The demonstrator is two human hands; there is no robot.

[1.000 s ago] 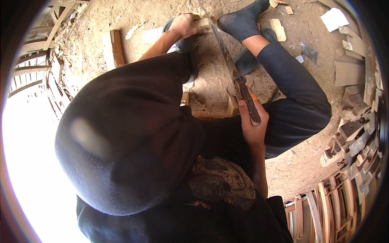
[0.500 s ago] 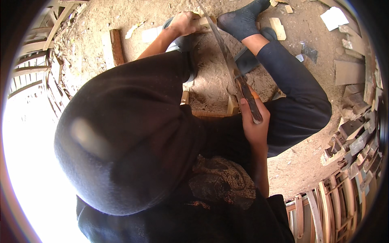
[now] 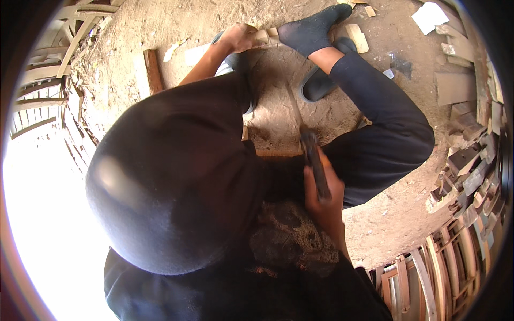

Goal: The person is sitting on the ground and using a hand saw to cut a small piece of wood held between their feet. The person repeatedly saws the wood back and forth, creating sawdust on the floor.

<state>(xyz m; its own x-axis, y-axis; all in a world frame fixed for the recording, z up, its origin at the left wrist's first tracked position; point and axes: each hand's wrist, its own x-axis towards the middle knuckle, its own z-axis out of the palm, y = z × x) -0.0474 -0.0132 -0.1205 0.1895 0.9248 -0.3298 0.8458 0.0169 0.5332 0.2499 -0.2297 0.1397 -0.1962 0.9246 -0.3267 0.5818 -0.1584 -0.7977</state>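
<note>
My left hand (image 3: pixel 240 38) is closed around the end of a pale notched piece of wood (image 3: pixel 267 36) low over the dirt ground. My right foot in a dark sock (image 3: pixel 310 32) rests against its other end. Nearer my body, my right hand (image 3: pixel 326 187) grips the dark, straight handle of a long-bladed tool (image 3: pixel 317 168). Its narrow blade is smeared by motion and points away from me, apart from the wood; I cannot tell whether it is a saw or a machete. A big black cloth-covered shape hides my left upper arm.
A dark slipper (image 3: pixel 319 84) lies under my right leg. Wood offcuts (image 3: pixel 357 38) and a brown block (image 3: pixel 152 70) lie on the dirt. Scrap wood (image 3: pixel 465 160) is heaped at the right, above stacked curved wooden frames (image 3: pixel 439 262). More slats (image 3: pixel 43 72) stand at the left.
My right hand has drawn the tool back toward my body, and its blade no longer crosses the wood. My left hand still holds the wood in nearly the same place.
</note>
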